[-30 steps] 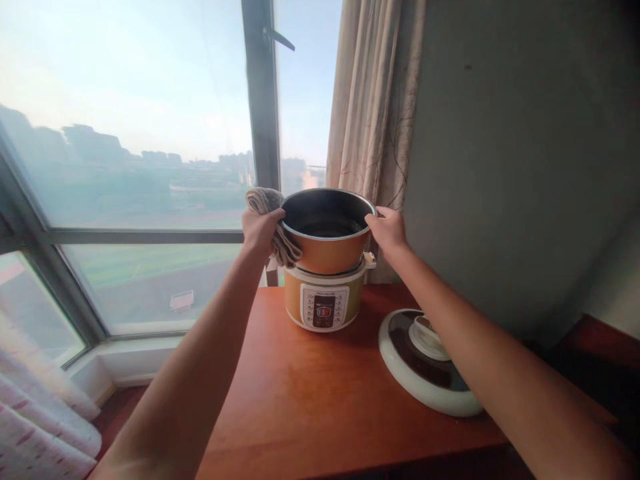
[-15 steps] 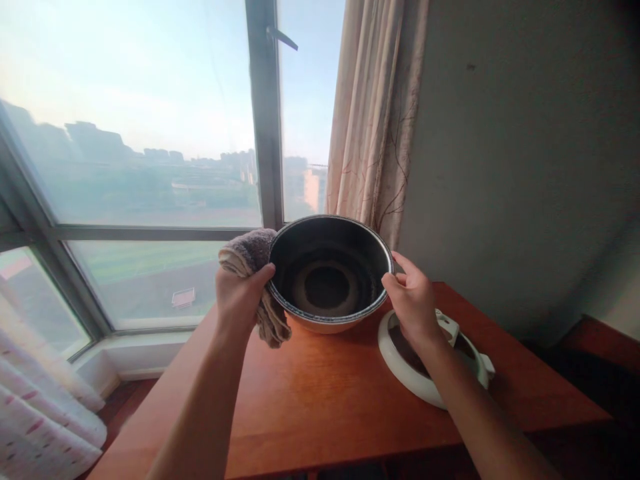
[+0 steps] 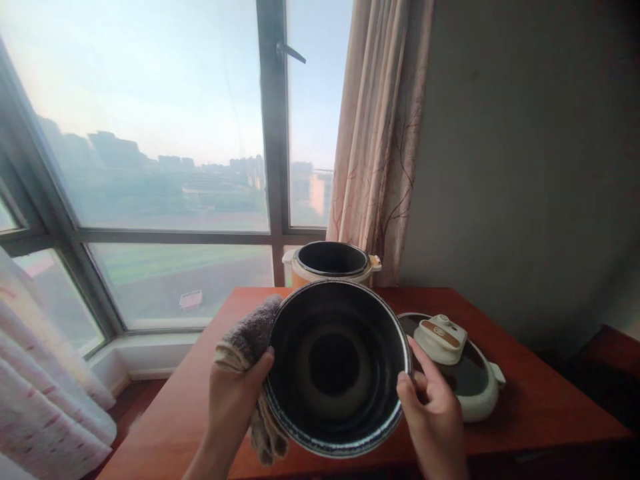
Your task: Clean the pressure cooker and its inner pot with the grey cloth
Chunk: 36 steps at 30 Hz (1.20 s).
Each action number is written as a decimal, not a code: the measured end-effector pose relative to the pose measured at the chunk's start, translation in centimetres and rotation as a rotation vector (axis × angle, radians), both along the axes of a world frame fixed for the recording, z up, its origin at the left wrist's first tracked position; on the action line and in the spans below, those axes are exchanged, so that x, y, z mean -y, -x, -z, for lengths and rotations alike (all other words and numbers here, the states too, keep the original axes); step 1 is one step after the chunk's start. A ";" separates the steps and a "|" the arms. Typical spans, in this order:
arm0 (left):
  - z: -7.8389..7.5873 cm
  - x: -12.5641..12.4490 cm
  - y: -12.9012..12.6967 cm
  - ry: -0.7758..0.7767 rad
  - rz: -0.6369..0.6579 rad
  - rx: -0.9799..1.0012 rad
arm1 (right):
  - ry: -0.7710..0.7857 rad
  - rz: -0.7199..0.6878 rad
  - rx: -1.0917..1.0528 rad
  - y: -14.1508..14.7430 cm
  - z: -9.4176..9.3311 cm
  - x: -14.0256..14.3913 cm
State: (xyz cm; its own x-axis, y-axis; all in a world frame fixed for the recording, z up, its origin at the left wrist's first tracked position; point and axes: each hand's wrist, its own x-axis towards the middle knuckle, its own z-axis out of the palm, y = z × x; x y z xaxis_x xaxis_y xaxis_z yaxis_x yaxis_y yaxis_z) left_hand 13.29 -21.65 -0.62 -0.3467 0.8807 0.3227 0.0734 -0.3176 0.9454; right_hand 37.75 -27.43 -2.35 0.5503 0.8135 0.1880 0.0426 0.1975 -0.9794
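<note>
I hold a dark inner pot (image 3: 335, 370) tilted toward me above the near edge of the wooden table (image 3: 540, 400). My left hand (image 3: 233, 397) grips its left rim together with a brownish cloth (image 3: 247, 340) bunched between palm and pot. My right hand (image 3: 433, 410) grips the right rim. Behind the pot, the yellow-and-white cooker body (image 3: 331, 261) stands without its pot at the table's back edge.
The cooker's white lid (image 3: 467, 373) lies flat on the table to the right of the pot, handle up. A curtain (image 3: 383, 147) hangs behind the cooker. A large window (image 3: 150, 153) fills the left; a patterned fabric (image 3: 45, 393) sits at lower left.
The pot has come up out of the cooker body and moved toward me, tilting so its inside faces the camera. Both hands kept their grip on the rim.
</note>
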 end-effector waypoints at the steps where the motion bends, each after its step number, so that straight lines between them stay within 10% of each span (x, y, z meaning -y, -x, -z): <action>1: 0.7 0.2 0.1 0.023 0.010 -0.011 | 0.012 -0.001 -0.015 0.1 0.7 0.2; 13: 3.5 0.1 0.6 0.133 0.040 -0.154 | 0.109 -0.062 -0.120 0.0 7.1 -0.7; 36: 4.6 -1.5 0.6 0.100 0.116 -0.066 | 0.111 -0.144 -0.062 -0.5 5.0 -3.0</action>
State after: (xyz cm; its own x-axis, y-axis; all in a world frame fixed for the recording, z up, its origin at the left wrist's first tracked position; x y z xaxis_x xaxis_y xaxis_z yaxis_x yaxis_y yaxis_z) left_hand 12.64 -20.10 -5.23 -0.2221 0.9423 0.2504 0.1047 -0.2323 0.9670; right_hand 38.26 -24.41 -7.33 0.4343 0.8986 0.0626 -0.0391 0.0882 -0.9953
